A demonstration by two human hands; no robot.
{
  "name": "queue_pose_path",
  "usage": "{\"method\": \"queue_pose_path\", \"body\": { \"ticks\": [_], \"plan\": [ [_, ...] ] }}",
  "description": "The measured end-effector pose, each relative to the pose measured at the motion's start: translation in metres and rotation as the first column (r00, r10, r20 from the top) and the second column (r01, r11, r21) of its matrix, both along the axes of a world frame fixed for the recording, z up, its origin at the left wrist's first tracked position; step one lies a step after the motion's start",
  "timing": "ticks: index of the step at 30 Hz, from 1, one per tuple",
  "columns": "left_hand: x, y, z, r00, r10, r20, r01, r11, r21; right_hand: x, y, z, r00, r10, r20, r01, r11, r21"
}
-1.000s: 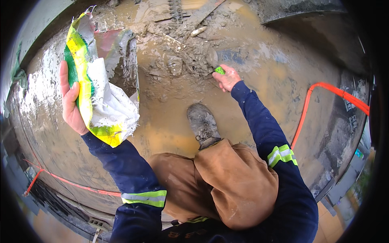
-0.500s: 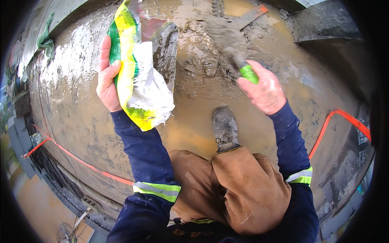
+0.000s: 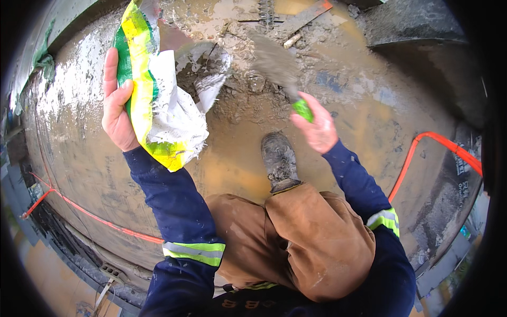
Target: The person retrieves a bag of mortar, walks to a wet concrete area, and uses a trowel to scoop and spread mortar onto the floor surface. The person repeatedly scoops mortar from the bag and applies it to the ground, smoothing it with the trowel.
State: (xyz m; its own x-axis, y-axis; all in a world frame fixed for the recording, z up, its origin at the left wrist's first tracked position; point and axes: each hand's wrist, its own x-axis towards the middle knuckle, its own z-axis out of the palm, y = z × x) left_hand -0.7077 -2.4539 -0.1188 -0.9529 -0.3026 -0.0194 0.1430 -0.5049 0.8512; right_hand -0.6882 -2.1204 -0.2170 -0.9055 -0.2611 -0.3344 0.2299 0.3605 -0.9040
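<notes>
My left hand (image 3: pixel 119 110) grips the side of a woven plastic bag (image 3: pixel 177 119), coloured green, yellow and white, with ragged edges. The thumb lies against its green and yellow face. Mud-smeared grey inner surface shows along the bag's right side. In my right hand (image 3: pixel 320 130) is a trowel (image 3: pixel 302 109), held by its green handle. Its blade, coated in grey mud and smeared by motion, points up and left toward the bag. Wet, lumpy mud (image 3: pixel 245 100) lies below the blade, beside the bag.
Brown muddy water covers much of the ground around my boot (image 3: pixel 279 158). A flat bar with an orange end (image 3: pixel 306 22) and a metal coil (image 3: pixel 266 13) lie at the far side. Orange straps (image 3: pixel 417 150) run at the right and left. A dark block (image 3: pixel 417 24) stands far right.
The trowel and my right hand have come a little nearer and to the left. The bag's right flap now spreads wider. The whole view has shifted slightly.
</notes>
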Motion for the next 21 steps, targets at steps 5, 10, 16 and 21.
{"method": "queue_pose_path", "body": {
  "ticks": [5, 10, 16, 21],
  "plan": [
    [0.001, -0.003, 0.003, 0.997, -0.024, 0.076, 0.028, 0.998, -0.055, 0.056, 0.102, -0.036, 0.902, -0.336, 0.272, 0.286, 0.936, 0.207],
    [0.001, -0.004, -0.003, 0.998, -0.047, 0.045, 0.049, 0.999, -0.023, 0.148, 0.170, -0.088, 0.988, -0.079, -0.131, 0.149, 0.685, 0.713],
    [0.002, 0.002, 0.002, 0.999, -0.022, 0.047, 0.022, 1.000, 0.008, 0.090, 0.053, -0.142, 0.984, -0.039, -0.174, 0.122, 0.858, 0.498],
    [0.006, -0.002, 0.000, 1.000, -0.007, 0.014, 0.006, 0.999, 0.053, -0.013, -0.003, -0.097, 0.893, -0.154, 0.424, 0.150, 0.988, 0.045]
  ]
}}
